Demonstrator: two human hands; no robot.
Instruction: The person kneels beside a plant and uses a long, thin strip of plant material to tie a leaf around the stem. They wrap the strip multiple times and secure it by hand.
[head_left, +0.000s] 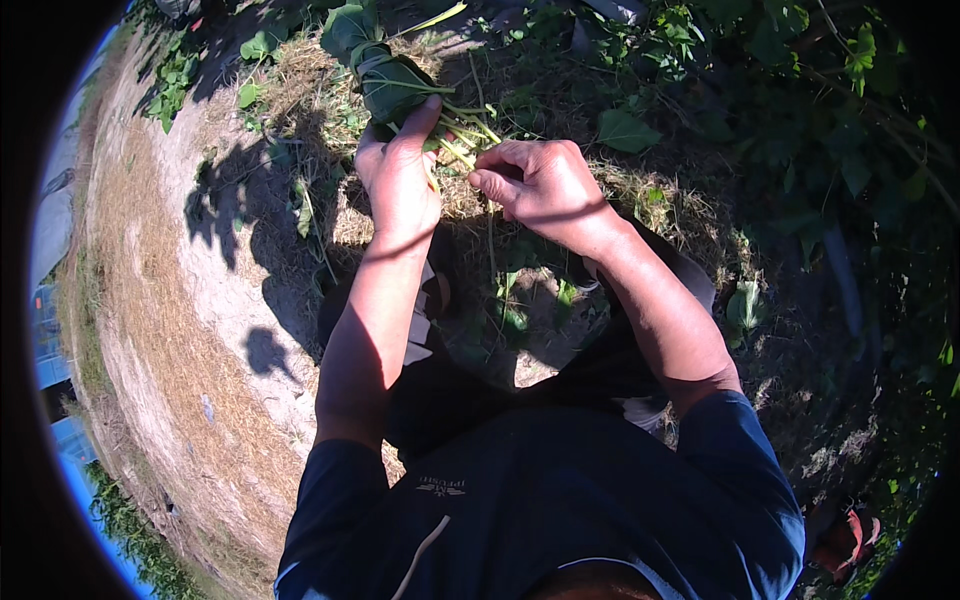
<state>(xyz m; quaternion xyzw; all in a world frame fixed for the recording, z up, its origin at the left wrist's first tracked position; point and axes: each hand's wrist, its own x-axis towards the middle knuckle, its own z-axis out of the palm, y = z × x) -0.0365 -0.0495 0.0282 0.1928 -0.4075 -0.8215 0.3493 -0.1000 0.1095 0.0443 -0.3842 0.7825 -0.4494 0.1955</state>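
Observation:
My left hand (397, 172) is closed around a bunch of broad green leaves (394, 86), its thumb lying across them. Pale green stems (463, 133) stick out of the bunch toward the right. At the end of one stem, my right hand (544, 184) has its thumb and forefinger pinched together, with the other fingers curled in. The fingers of my left hand beneath the bunch are mostly hidden. Both hands are held out in front of me, above ground strewn with dry grass (660, 195).
Dense leafy vines (847, 142) rise along the right side. A loose leaf (628, 131) lies beyond my right hand. To the left runs a strip of bare soil and straw (165, 262). Something red (855, 536) is at lower right. My dark-trousered legs are bent below my arms.

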